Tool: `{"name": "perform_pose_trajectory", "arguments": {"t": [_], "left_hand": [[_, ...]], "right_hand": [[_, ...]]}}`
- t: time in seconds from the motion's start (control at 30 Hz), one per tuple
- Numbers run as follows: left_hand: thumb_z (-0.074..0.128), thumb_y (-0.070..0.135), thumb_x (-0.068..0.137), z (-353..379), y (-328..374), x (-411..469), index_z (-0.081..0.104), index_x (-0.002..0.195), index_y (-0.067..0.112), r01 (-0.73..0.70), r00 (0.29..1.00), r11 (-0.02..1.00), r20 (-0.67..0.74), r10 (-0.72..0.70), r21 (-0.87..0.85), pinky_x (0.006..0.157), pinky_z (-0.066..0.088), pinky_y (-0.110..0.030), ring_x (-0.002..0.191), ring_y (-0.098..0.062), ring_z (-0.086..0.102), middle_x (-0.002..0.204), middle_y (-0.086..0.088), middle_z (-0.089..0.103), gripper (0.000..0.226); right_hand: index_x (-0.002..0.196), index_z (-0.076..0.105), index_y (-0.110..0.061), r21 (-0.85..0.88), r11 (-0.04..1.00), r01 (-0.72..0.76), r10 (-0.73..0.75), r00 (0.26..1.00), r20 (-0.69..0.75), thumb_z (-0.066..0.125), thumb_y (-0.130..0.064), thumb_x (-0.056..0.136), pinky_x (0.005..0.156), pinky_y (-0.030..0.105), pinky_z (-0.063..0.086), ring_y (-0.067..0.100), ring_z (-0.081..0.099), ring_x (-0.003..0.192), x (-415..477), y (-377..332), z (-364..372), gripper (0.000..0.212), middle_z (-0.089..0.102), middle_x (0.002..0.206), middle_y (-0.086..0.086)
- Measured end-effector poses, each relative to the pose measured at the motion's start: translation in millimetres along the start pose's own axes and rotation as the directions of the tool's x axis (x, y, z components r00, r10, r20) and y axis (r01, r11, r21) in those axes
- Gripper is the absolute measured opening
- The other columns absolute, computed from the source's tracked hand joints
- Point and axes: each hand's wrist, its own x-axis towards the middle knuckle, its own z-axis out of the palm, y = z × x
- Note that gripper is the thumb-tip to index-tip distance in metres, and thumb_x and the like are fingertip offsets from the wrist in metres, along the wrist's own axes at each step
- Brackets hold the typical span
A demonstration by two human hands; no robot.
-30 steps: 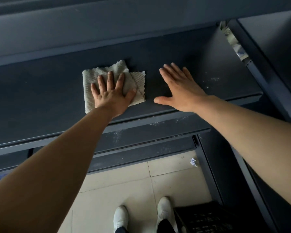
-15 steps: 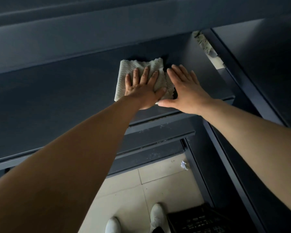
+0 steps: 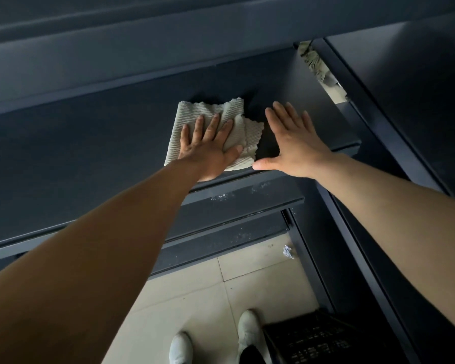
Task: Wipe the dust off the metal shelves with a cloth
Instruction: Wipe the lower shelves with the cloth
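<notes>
A pale ribbed cloth point(image 3: 195, 114) lies flat on the dark metal shelf point(image 3: 76, 153), near its right end. My left hand point(image 3: 208, 148) presses down on the cloth with straight, spread fingers. Just to the right of the cloth, my right hand point(image 3: 292, 143) rests flat on the bare shelf, fingers straight and thumb stretched out toward the cloth's edge. The two hands are a small gap apart.
Lower shelf lips point(image 3: 247, 195) below carry white dust specks. An upright post point(image 3: 365, 106) bounds the shelf on the right. On the tiled floor point(image 3: 260, 279) lie a paper scrap point(image 3: 287, 252), a black crate point(image 3: 313, 340) and my white shoes point(image 3: 247, 329).
My left hand slid the cloth rightward along the shelf up to my right hand, then drew back slightly left, opening a small gap. My right hand stayed flat on the shelf.
</notes>
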Motion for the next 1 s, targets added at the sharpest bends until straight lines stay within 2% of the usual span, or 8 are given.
{"name": "perform_pose_trajectory", "arguments": {"t": [0.2, 0.37, 0.6, 0.8, 1.0], "left_hand": [[0.013, 0.066, 0.088, 6, -23, -39, -0.013, 0.142, 0.038, 0.034, 0.999, 0.999, 0.012, -0.034, -0.016, 0.112, -0.016, -0.047, 0.138, -0.021, -0.025, 0.153, 0.009, -0.021, 0.067], [0.013, 0.064, 0.089, 7, -24, -48, -0.013, 0.143, 0.036, 0.056, 0.998, 0.998, -0.001, -0.056, -0.014, 0.112, -0.015, -0.048, 0.138, -0.022, -0.025, 0.153, 0.007, -0.021, 0.066], [0.014, 0.064, 0.089, 9, -4, -38, -0.011, 0.144, 0.033, 0.085, 0.996, 0.996, -0.007, -0.086, -0.007, 0.112, -0.014, -0.05, 0.139, -0.026, -0.024, 0.154, 0.005, -0.02, 0.068], [0.014, 0.064, 0.089, 7, 37, -14, -0.011, 0.144, 0.033, 0.027, 1.0, 0.999, -0.001, -0.027, -0.022, 0.111, -0.016, -0.05, 0.138, -0.026, -0.026, 0.153, 0.005, -0.022, 0.068], [0.013, 0.063, 0.09, 4, 75, 10, -0.01, 0.145, 0.032, -0.024, 1.0, 0.999, -0.016, 0.024, -0.022, 0.111, -0.015, -0.05, 0.138, -0.027, -0.025, 0.154, 0.004, -0.02, 0.067]], "right_hand": [[0.152, -0.009, -0.012, -0.015, 0.994, 0.111, -0.111, 0.994, 0.01, 0.057, -0.069, 0.078, 0.118, 0.043, -0.009, 0.021, -0.018, 0.146, -2, -29, 11, 0.115, -0.017, 0.16, 0.007], [0.152, -0.011, -0.011, -0.039, 0.991, 0.129, -0.129, 0.992, 0.003, 0.055, -0.068, 0.08, 0.119, 0.043, -0.008, 0.022, -0.018, 0.146, -3, -35, 12, 0.113, -0.017, 0.16, 0.007], [0.152, -0.01, -0.01, -0.031, 0.996, 0.088, -0.089, 0.996, -0.001, 0.054, -0.067, 0.081, 0.118, 0.042, -0.007, 0.023, -0.016, 0.147, -7, -15, 12, 0.111, -0.016, 0.16, 0.008], [0.152, -0.01, -0.01, -0.036, 0.999, 0.02, -0.02, 1.0, -0.006, 0.055, -0.059, 0.085, 0.118, 0.042, -0.007, 0.023, -0.015, 0.147, -16, 16, 7, 0.105, -0.015, 0.16, 0.008], [0.152, -0.009, -0.01, 0.003, 0.999, -0.053, 0.053, 0.999, 0.008, 0.056, -0.06, 0.085, 0.117, 0.041, -0.008, 0.022, -0.015, 0.147, -24, 39, 8, 0.106, -0.015, 0.16, 0.007]]}}
